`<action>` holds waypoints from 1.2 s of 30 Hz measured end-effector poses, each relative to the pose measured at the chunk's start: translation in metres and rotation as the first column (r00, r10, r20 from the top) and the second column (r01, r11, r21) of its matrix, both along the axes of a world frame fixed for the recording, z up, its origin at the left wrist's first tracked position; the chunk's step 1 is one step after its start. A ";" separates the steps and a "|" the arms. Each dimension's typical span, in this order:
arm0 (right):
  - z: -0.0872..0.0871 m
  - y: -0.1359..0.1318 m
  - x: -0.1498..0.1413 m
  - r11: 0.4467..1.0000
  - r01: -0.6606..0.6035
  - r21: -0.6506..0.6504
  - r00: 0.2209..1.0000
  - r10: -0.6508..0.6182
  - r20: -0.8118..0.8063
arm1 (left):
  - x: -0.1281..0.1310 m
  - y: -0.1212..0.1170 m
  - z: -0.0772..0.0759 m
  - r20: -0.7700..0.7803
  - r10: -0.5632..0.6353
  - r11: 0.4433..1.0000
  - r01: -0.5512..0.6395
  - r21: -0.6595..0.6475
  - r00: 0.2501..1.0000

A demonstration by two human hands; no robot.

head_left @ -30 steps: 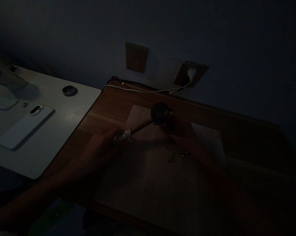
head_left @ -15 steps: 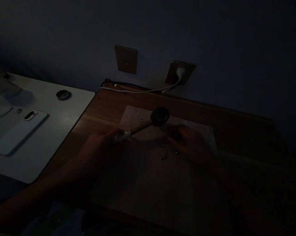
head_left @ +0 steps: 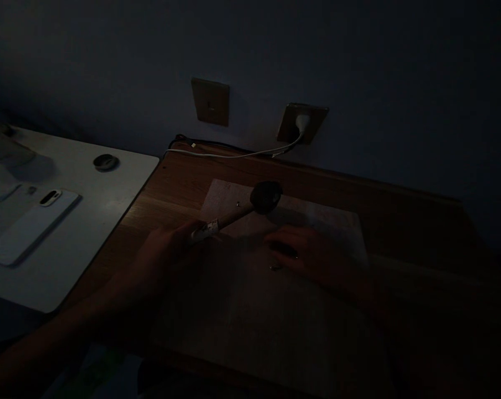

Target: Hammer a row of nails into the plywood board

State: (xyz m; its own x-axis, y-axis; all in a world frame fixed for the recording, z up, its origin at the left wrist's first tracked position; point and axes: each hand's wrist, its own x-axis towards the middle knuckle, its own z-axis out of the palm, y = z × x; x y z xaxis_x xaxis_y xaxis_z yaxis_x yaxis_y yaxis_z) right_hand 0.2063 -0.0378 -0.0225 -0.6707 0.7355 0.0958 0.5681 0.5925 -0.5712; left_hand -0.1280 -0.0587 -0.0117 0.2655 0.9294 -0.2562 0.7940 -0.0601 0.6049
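Left hand (head_left: 167,249): fingers clenched, my wooden mallet (head_left: 238,213) held firmly by its taped end. Right hand (head_left: 312,255): fingers released on paper (head_left: 329,227), beside a metal fastener (head_left: 275,267).

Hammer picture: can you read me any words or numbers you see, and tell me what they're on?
Nothing can be read: the white tape on the hammer handle has marks too blurry to read, and the wall switch and the phone show no readable writing in this dark view.
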 end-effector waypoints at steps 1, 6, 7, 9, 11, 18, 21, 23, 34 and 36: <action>0.000 0.002 -0.001 1.000 0.003 -0.014 1.000 -0.003 0.021 | 0.000 0.000 -0.001 0.024 0.006 1.000 -0.006 -0.001 1.000; 0.004 0.012 -0.005 0.998 0.010 -0.060 0.993 -0.002 0.120 | 0.002 -0.003 -0.002 0.098 0.052 0.997 -0.056 0.043 0.994; 0.005 0.014 -0.006 0.998 0.020 -0.053 0.993 -0.014 0.120 | 0.003 -0.004 -0.002 0.108 0.055 0.997 -0.061 0.053 0.993; 0.006 0.020 -0.005 0.997 0.077 -0.028 0.994 -0.075 0.075 | 0.003 -0.004 -0.002 0.123 0.042 0.996 -0.051 0.070 0.991; 0.005 0.028 -0.002 0.984 0.177 -0.009 0.984 -0.177 -0.020 | 0.002 -0.003 -0.003 0.133 0.022 0.996 -0.032 0.077 0.991; -0.015 0.048 0.004 0.927 0.375 -0.016 0.899 -0.368 -0.238 | 0.000 0.001 -0.005 0.173 -0.017 0.997 0.005 0.072 0.985; -0.022 0.046 0.000 0.929 0.370 0.020 0.904 -0.355 -0.237 | 0.002 0.001 -0.005 0.189 0.013 0.996 -0.028 0.080 0.982; -0.022 0.045 -0.001 0.928 0.370 0.041 0.907 -0.352 -0.232 | 0.003 0.000 -0.004 0.215 0.021 0.996 -0.039 0.076 0.976; -0.022 0.050 -0.006 0.915 0.386 0.120 0.922 -0.378 -0.082 | 0.002 0.003 -0.004 0.209 0.017 0.998 -0.029 0.055 0.978; -0.021 0.050 -0.007 0.916 0.381 0.124 0.924 -0.376 -0.062 | 0.002 0.003 -0.005 0.206 0.007 0.998 -0.019 0.059 0.978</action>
State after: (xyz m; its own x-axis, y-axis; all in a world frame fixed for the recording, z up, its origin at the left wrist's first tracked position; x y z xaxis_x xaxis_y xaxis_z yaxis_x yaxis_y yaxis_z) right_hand 0.1989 0.0126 -0.0436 -0.3387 0.9129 0.2280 0.7453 0.4082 -0.5272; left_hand -0.1263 -0.0554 -0.0164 0.2946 0.9453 -0.1403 0.6538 -0.0923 0.7510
